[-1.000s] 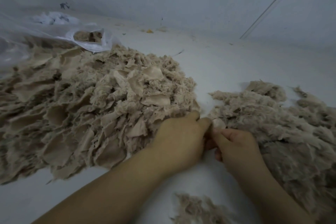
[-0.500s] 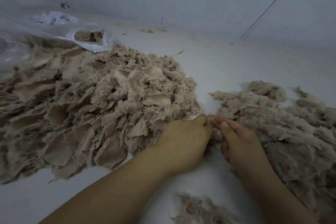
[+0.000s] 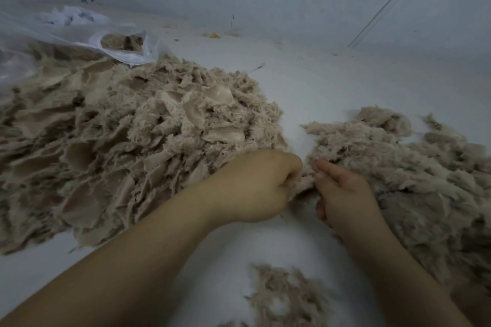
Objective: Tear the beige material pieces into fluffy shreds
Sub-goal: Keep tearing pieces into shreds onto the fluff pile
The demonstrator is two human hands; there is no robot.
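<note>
Hands meet at centre over white surface (image 3: 332,87). Left hand (image 3: 255,186) fisted, fingers curled on beige tuft (image 3: 303,184); right hand (image 3: 342,194) pinches same tuft from other side, fingertips (image 3: 318,167) narrow. Heap of untorn beige pieces (image 3: 119,146) just left of left fingers; fluffy shred pile (image 3: 414,167) right of right fingers, touching. Small shred clump (image 3: 284,297) nearer than wrists. Plastic bag (image 3: 79,34) beyond heap.

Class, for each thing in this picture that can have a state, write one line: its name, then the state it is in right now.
Left hand: fingers curled, gripping a beige tuft.
Right hand: pinching the same tuft from the other side.
Pile of untorn beige pieces: heaped, flat scraps showing.
Pile of fluffy shreds: loose, spread out.
Small clump of shreds: lying apart, near edge.
Plastic bag: open, beige material inside.
</note>
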